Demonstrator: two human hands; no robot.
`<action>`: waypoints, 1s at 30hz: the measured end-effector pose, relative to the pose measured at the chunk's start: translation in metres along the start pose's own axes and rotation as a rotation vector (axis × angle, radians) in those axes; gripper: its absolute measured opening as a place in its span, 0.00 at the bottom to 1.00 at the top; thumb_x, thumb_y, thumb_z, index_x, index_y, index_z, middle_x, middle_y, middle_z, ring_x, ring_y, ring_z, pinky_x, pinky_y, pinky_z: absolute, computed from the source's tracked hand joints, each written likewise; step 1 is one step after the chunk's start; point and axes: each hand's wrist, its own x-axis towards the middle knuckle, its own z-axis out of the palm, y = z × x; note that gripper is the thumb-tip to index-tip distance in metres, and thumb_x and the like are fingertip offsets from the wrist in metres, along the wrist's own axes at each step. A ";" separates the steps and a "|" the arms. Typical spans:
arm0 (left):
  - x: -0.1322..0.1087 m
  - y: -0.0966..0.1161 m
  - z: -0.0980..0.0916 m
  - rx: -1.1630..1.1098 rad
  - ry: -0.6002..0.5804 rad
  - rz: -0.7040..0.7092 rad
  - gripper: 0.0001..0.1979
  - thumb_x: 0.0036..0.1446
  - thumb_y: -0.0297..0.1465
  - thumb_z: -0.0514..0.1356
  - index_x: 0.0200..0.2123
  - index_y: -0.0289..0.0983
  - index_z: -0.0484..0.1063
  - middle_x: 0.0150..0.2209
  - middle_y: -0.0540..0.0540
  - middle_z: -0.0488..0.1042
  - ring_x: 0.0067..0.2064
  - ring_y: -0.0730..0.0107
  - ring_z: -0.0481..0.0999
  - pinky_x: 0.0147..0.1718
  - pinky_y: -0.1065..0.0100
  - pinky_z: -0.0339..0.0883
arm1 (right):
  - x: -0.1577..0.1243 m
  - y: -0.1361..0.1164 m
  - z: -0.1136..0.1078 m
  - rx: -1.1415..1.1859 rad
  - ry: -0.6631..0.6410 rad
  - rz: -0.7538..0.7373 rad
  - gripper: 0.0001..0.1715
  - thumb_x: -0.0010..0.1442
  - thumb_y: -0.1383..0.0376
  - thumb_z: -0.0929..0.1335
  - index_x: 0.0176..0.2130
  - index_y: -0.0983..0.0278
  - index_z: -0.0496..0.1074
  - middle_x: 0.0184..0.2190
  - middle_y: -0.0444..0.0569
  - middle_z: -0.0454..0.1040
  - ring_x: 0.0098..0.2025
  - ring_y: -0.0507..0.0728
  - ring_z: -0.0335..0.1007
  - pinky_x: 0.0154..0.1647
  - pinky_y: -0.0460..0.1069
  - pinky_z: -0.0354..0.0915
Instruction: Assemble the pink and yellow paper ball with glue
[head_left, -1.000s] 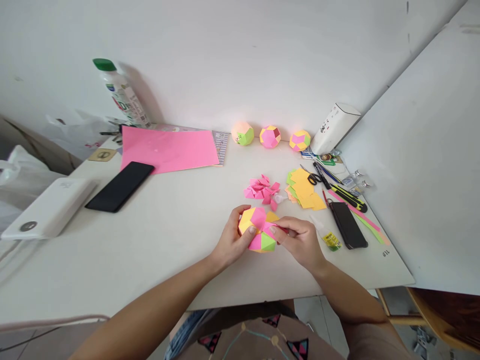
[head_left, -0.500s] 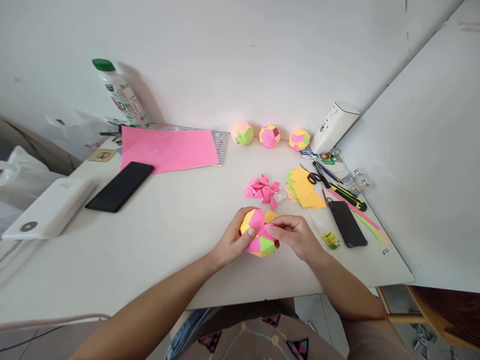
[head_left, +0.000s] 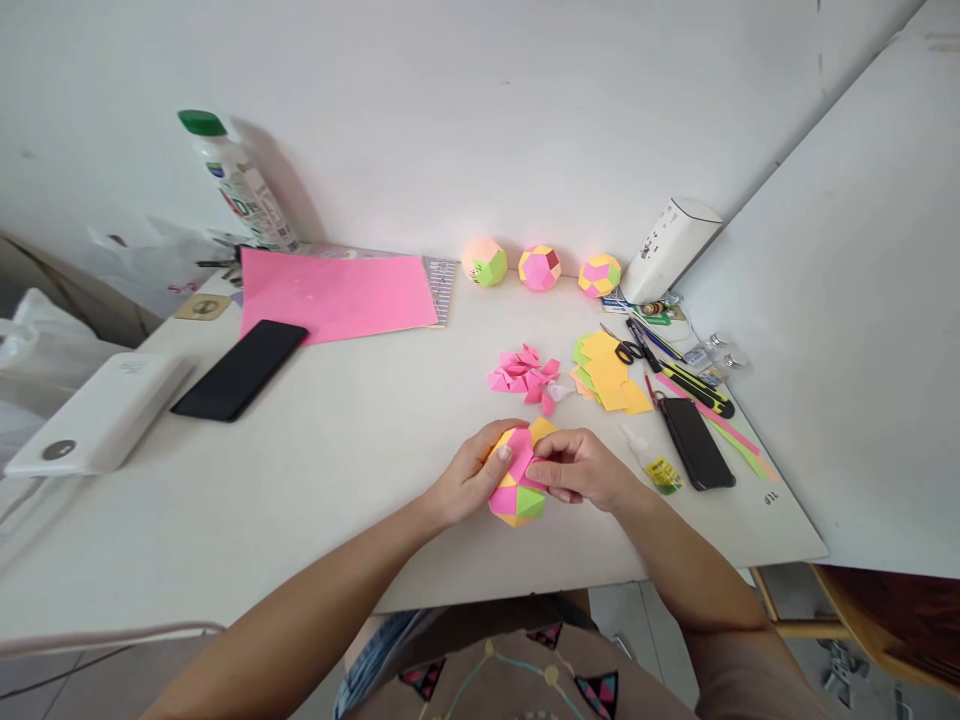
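A faceted paper ball (head_left: pixel 517 500) in pink, yellow and green is held above the near part of the table. My left hand (head_left: pixel 474 472) wraps its left side, thumb on a pink face. On the right side, my right hand (head_left: pixel 581 468) pinches a pink paper piece of the ball between thumb and fingers; the fingertips partly hide it. Just beyond the ball lie a heap of folded pink paper pieces (head_left: pixel 519 375) and a stack of yellow, green and orange paper pieces (head_left: pixel 611 372). A glue bottle (head_left: pixel 656 465) lies right of my right hand.
Finished-looking paper balls (head_left: pixel 539 268) line the wall. At right are scissors (head_left: pixel 628 352), a yellow-black cutter (head_left: pixel 697 390), a black case (head_left: pixel 694 443) and a white container (head_left: pixel 670 250). To the left lie pink paper (head_left: pixel 337 295), a phone (head_left: pixel 241 370), a white power bank (head_left: pixel 97 412) and a green-capped bottle (head_left: pixel 244 185).
The ball has turned and tilted slightly in my hands, shifting a little toward me. My right fingers have moved slightly left over the pink piece.
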 end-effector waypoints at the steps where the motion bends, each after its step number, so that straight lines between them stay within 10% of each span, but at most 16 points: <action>1: 0.000 0.000 0.000 0.009 0.008 -0.003 0.25 0.63 0.46 0.45 0.52 0.34 0.63 0.49 0.38 0.70 0.46 0.59 0.71 0.44 0.61 0.66 | 0.000 0.000 0.000 0.001 0.009 -0.003 0.13 0.50 0.61 0.73 0.26 0.67 0.69 0.12 0.36 0.61 0.13 0.44 0.53 0.11 0.41 0.47; 20: 0.002 0.010 -0.002 0.120 0.118 -0.011 0.17 0.62 0.42 0.49 0.46 0.37 0.68 0.45 0.41 0.71 0.45 0.60 0.71 0.45 0.60 0.65 | 0.001 0.001 0.003 0.040 0.058 -0.047 0.14 0.51 0.60 0.73 0.27 0.68 0.70 0.14 0.41 0.70 0.14 0.47 0.63 0.13 0.42 0.61; 30: 0.001 0.010 -0.003 -0.206 -0.028 -0.215 0.18 0.60 0.43 0.53 0.48 0.37 0.63 0.45 0.41 0.72 0.43 0.60 0.74 0.41 0.60 0.68 | 0.001 0.002 0.002 0.009 0.069 -0.038 0.13 0.51 0.60 0.72 0.27 0.67 0.69 0.16 0.41 0.69 0.16 0.48 0.64 0.13 0.42 0.61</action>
